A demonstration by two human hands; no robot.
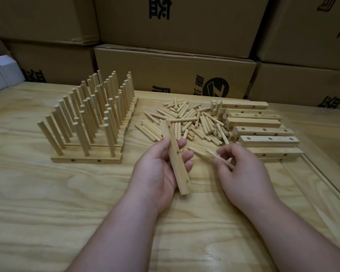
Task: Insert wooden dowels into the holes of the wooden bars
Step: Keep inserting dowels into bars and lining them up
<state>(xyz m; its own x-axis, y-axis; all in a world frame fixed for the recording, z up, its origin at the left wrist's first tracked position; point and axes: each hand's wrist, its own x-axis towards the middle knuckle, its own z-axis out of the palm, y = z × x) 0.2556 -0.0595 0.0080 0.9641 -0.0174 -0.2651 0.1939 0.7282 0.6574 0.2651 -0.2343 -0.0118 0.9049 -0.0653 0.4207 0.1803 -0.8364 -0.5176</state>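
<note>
We have a bare wooden bar (175, 156) in our left hand (161, 167), fingers and thumb curled round its middle, so that grip is clamped on the bar. It slants from about eleven o'clock down to five o'clock, with its drilled face turned toward our right side and three holes showing along it. Our right hand (241, 169) pinches a small bundle of dowels (210, 155), their free ends pointing toward ten o'clock, near the bar but not yet touching it.

To do this step well, we judge it best to work one dowel forward between thumb and forefinger while the others stay tucked in the palm. We turn the bar so a hole faces the dowel squarely, bring the tip in line with the hole's axis, and push straight, not at a slant, or the dowel may jam or lean. Our left fingers should stay off the holes.

The loose dowel pile (186, 120) lies at twelve o'clock from our hands on the table (47, 203), the empty bars (263, 132) are stacked at two o'clock, and the finished bars (86, 118), dowels standing upright, sit at ten o'clock.
</note>
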